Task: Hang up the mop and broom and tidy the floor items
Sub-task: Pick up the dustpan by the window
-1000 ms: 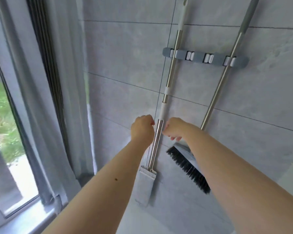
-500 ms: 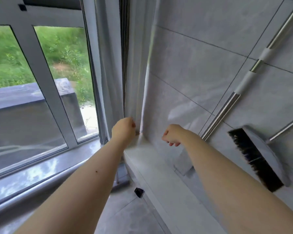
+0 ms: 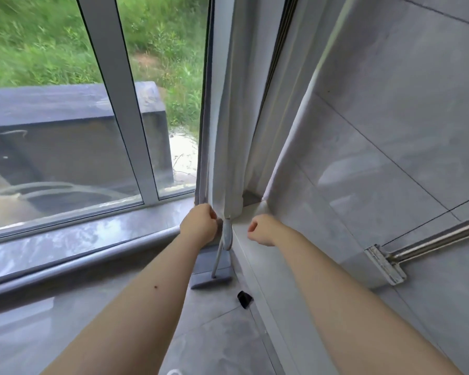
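Head view: both my arms reach toward the corner where the window (image 3: pixel 65 136) meets the tiled wall (image 3: pixel 390 117). My left hand (image 3: pixel 199 226) is curled into a loose fist just beside the grey handle (image 3: pixel 227 234) of a small floor tool; I cannot tell whether the fingers actually close on it or only sit against it, since the back of the hand hides them. That handle leans up against the hem of the curtain (image 3: pixel 228 131), and its thin shaft runs down to a flat grey head (image 3: pixel 211 280) lying on the floor (image 3: pixel 222 334) in the corner, touching the white ledge (image 3: pixel 257 266). My right hand (image 3: pixel 263 230) hovers over the ledge with fingers curled in and nothing in them.

On the floor, just beside the ledge and near the grey head, lies a small black piece (image 3: pixel 244 299).

At the right edge the mop (image 3: pixel 387 263) shows only in part: its metal pole crosses the wall and its flat head rests against the tiles, above the floor. How it is held up lies outside the frame.
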